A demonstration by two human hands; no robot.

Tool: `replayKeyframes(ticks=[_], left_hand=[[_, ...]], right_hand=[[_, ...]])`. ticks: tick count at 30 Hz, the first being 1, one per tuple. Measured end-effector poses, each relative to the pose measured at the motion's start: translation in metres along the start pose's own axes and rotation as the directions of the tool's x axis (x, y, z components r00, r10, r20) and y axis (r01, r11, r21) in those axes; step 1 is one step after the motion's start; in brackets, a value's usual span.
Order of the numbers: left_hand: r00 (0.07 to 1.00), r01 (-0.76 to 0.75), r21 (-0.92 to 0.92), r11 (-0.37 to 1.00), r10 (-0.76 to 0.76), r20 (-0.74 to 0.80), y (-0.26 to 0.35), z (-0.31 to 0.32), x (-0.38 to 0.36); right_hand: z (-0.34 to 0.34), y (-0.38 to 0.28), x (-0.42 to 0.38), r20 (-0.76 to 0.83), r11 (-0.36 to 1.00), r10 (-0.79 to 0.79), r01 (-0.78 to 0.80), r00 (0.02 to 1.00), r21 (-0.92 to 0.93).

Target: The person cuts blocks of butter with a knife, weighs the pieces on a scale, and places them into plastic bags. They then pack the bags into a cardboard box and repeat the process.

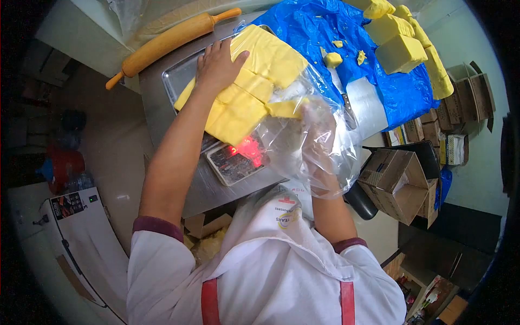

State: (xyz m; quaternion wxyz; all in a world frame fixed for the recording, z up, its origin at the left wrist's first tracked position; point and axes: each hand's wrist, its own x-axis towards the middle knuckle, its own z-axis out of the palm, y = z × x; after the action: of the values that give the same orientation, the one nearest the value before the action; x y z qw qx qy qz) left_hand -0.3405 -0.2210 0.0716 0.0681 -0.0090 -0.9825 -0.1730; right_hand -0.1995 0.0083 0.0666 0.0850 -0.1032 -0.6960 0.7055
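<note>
Thick yellow slabs of what looks like butter (246,86) lie in a clear plastic bag on a metal tray (172,81). My left hand (219,65) rests on the slabs with its fingers spread, thumb pointing right. My right hand (318,122) is inside the loose, clear plastic bag (341,157), its fingers closed on a small strip of butter (287,109) beside the slabs' right edge. The plastic partly blurs these fingers. Below the slabs, a digital scale (230,168) shows a glowing red display, partly covered by the bag.
A wooden rolling pin (168,43) lies along the back left. On blue plastic sheeting (303,21) at the right stand several butter blocks (401,54) and crumbs. A broad metal blade (366,105) lies near the bag. Open cardboard boxes (392,179) sit right of the table.
</note>
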Motion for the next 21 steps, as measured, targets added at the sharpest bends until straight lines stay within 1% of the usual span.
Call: replayKeyframes(ticks=[2,3,5,8,11,14,17,20,21], left_hand=[[1.0,-0.002,0.003,1.0,0.002,-0.025,0.001,0.001,-0.001],[1.0,-0.003,0.001,1.0,0.003,-0.021,0.0,0.001,-0.001],[1.0,-0.006,-0.003,1.0,0.006,-0.013,-0.001,0.001,0.0],[1.0,-0.004,0.015,1.0,0.005,-0.019,-0.001,0.003,0.0],[1.0,-0.011,-0.002,1.0,0.011,-0.027,-0.002,0.003,0.001],[0.999,-0.017,0.014,1.0,0.017,-0.029,-0.001,0.003,0.001],[0.998,-0.019,0.007,1.0,0.019,-0.063,-0.002,0.006,0.0],[0.999,-0.015,0.009,1.0,0.016,-0.042,-0.002,0.004,0.0],[0.998,-0.02,0.008,1.0,0.02,-0.051,-0.002,0.006,0.0]], right_hand=[[0.004,0.013,0.004,-0.103,1.0,-0.004,0.001,0.995,-0.029],[0.009,0.014,0.005,-0.106,0.994,0.044,-0.033,0.993,0.103],[0.021,0.012,0.003,-0.093,0.928,0.14,-0.097,0.986,0.36],[0.028,-0.002,-0.01,-0.06,0.894,0.025,0.005,0.998,0.448],[0.029,-0.004,-0.006,-0.056,0.885,0.008,0.02,0.998,0.464],[0.019,0.001,-0.006,-0.037,0.858,0.023,-0.001,0.999,0.513],[0.027,-0.003,-0.013,-0.115,0.821,0.133,-0.044,0.984,0.57],[0.03,0.008,-0.006,-0.122,0.92,0.05,0.001,0.991,0.393],[0.034,0.007,-0.002,-0.096,0.958,0.027,0.002,0.995,0.286]])
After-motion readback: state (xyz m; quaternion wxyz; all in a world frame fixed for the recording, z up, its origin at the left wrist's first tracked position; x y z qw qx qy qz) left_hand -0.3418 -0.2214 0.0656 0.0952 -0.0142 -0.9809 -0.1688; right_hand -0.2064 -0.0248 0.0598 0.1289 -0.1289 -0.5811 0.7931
